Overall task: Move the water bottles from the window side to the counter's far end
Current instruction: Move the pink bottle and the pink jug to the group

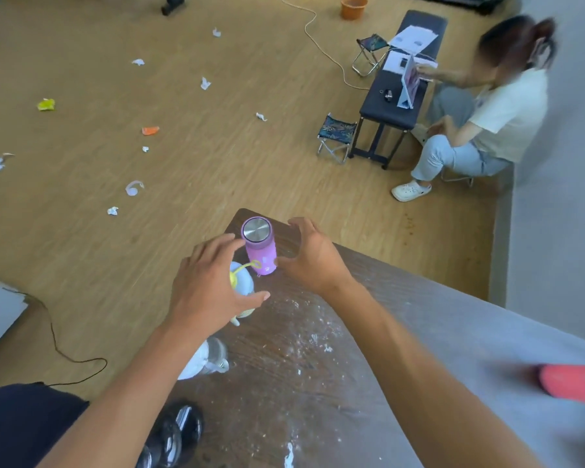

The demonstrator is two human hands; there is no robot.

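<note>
A purple bottle (260, 246) with a silver cap stands upright near the far corner of the dark wooden counter (304, 366). My right hand (313, 256) hovers just to its right, fingers spread, not touching it. My left hand (210, 288) is open, spread over a pale blue bottle (243, 287) with a yellow loop; contact is unclear. Behind my left forearm stands a clear bottle (210, 361) with a white cap. A black bottle (173, 434) sits at the counter's near left edge.
The counter's left edge drops to a wooden floor (115, 130) strewn with paper scraps. A person (480, 123) sits at a dark bench (395, 96) at the far right. A red object (571, 383) lies at the right, blurred. A black cable (65, 349) runs along the floor.
</note>
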